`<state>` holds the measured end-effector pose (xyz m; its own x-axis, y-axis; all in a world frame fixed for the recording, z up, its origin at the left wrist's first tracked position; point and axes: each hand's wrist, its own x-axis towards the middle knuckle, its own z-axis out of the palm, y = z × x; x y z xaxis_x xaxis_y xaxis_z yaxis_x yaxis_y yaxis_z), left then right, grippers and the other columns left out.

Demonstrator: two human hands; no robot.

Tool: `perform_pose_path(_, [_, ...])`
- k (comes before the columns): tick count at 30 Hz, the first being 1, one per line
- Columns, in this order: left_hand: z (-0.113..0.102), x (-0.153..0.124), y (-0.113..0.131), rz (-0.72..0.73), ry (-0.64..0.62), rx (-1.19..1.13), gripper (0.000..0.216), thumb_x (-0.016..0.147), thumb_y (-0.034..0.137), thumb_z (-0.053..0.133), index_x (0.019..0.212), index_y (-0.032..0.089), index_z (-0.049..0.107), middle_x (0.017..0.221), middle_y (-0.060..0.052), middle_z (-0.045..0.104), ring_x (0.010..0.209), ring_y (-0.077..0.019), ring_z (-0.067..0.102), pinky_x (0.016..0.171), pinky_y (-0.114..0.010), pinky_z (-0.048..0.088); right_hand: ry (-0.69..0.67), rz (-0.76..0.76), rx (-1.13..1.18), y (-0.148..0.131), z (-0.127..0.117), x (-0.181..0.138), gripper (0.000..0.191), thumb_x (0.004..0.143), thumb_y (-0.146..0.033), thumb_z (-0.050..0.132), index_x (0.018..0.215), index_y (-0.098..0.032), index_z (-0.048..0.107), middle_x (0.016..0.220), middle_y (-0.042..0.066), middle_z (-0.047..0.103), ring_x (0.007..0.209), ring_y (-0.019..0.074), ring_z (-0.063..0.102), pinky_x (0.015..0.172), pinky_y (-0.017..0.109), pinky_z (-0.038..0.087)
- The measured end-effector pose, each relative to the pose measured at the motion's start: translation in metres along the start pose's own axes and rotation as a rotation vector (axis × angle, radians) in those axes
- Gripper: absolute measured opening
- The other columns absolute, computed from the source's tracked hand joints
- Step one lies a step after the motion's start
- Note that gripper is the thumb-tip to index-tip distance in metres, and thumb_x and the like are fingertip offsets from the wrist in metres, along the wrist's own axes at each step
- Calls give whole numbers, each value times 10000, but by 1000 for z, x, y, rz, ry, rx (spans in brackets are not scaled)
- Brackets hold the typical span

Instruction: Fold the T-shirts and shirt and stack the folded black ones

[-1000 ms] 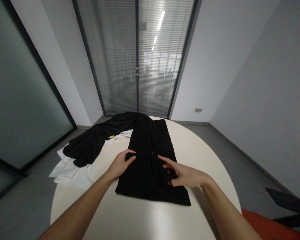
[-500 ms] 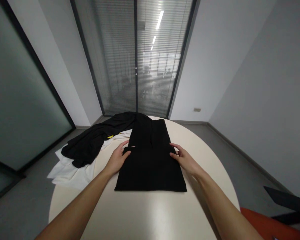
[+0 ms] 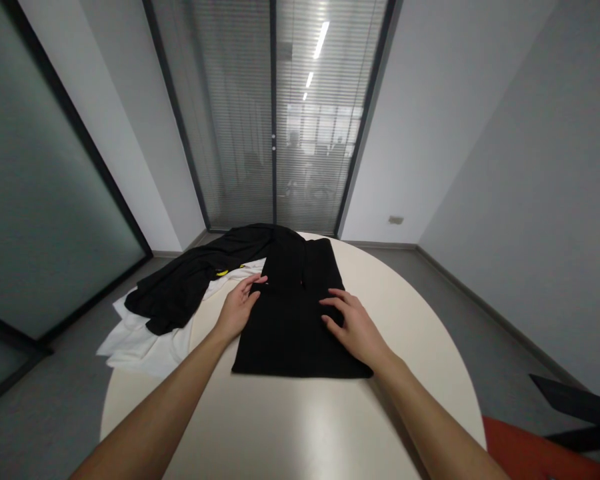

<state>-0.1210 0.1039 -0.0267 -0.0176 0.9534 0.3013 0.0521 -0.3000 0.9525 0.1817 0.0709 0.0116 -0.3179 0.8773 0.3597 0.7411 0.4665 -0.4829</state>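
A black garment [image 3: 295, 313] lies folded lengthwise on the round white table [image 3: 300, 420], stretching away from me. My left hand [image 3: 240, 303] rests open at its left edge, fingers pointing up and to the right onto the cloth. My right hand [image 3: 353, 327] lies flat and open on the garment's right half, fingers spread and pointing left.
A second black garment [image 3: 190, 283] with a small yellow mark lies heaped over a white cloth [image 3: 145, 340] at the table's left edge, hanging off it. A red chair seat [image 3: 540, 453] shows at the lower right. Glass doors with blinds [image 3: 275, 113] stand behind the table.
The near part of the black garment was folded and flattened. My right hand has moved from the garment's right edge inward onto the cloth; my left hand has shifted slightly further away along the left edge.
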Motion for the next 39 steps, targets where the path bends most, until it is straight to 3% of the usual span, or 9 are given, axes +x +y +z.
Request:
perform_pose_path(5, [-1, 4, -13, -23, 16, 135, 591, 809, 368, 640, 1353, 162, 537, 1449, -158, 557, 1349, -258, 522, 1161, -441, 354, -359, -285, 53, -39, -5, -11, 417, 837, -488, 735, 1178, -252, 700, 1257, 89, 612, 1165, 260, 551, 1027, 424, 439])
perform_pose_path(9, [-7, -10, 11, 145, 20, 409, 383, 898, 362, 584, 1252, 219, 618, 1377, -108, 598, 1305, -245, 532, 1120, -430, 385, -533, -415, -35, -56, -1, -17, 466, 824, -391, 749, 1261, -254, 663, 1213, 74, 620, 1085, 239, 577, 969, 385, 462])
perform_pose_path(12, [-9, -28, 41, 253, -308, 553, 208, 882, 372, 643, 1023, 225, 691, 1104, -81, 694, 1095, -234, 616, 1034, -395, 439, -520, -425, -135, -59, 1, -19, 436, 835, -302, 691, 1264, -237, 651, 1189, 77, 629, 1060, 239, 582, 931, 370, 471])
perform_pose_path(15, [-6, -45, 65, 275, -623, 639, 315, 745, 439, 798, 960, 235, 694, 1031, -62, 697, 1010, -248, 615, 956, -382, 462, -504, -400, -186, -56, 0, -18, 425, 791, -213, 646, 1215, -211, 644, 1156, 76, 652, 1026, 235, 599, 874, 334, 485])
perform_pose_path(19, [1, -56, 75, 251, -715, 796, 430, 689, 324, 814, 1092, 246, 684, 1102, -60, 681, 1041, -271, 606, 928, -371, 456, -467, -299, -193, -51, -6, -16, 354, 850, -179, 544, 1195, -177, 622, 1108, 84, 691, 990, 220, 646, 846, 307, 493])
perform_pose_path(23, [-4, -55, 70, 194, -642, 871, 452, 712, 106, 630, 1125, 275, 699, 1086, -38, 706, 1015, -254, 640, 896, -338, 451, -442, -263, -184, -46, -12, -13, 337, 950, -241, 481, 1255, -169, 602, 1086, 104, 713, 973, 225, 677, 851, 321, 496])
perform_pose_path(27, [-13, -51, 66, 115, -625, 801, 368, 718, 135, 632, 1022, 297, 759, 1007, -11, 753, 947, -249, 675, 860, -324, 456, -496, -278, -148, -42, -13, -13, 335, 902, -301, 616, 1217, -191, 649, 1119, 96, 720, 999, 238, 683, 845, 318, 497])
perform_pose_path(34, [-15, -51, 77, -106, -835, 659, 154, 715, 287, 737, 847, 247, 806, 833, 10, 749, 749, -174, 663, 680, -233, 457, -679, -234, 56, -44, -19, -14, 259, 776, -299, 736, 1021, -221, 771, 914, 27, 754, 795, 171, 689, 705, 237, 465])
perform_pose_path(39, [-13, -62, 84, -357, -1073, 591, 268, 627, 413, 827, 824, 232, 814, 654, 27, 699, 596, -141, 585, 517, -216, 386, -995, -103, 225, -50, -17, -22, 431, 646, -436, 852, 1012, -220, 781, 832, -16, 733, 658, 118, 631, 587, 196, 416])
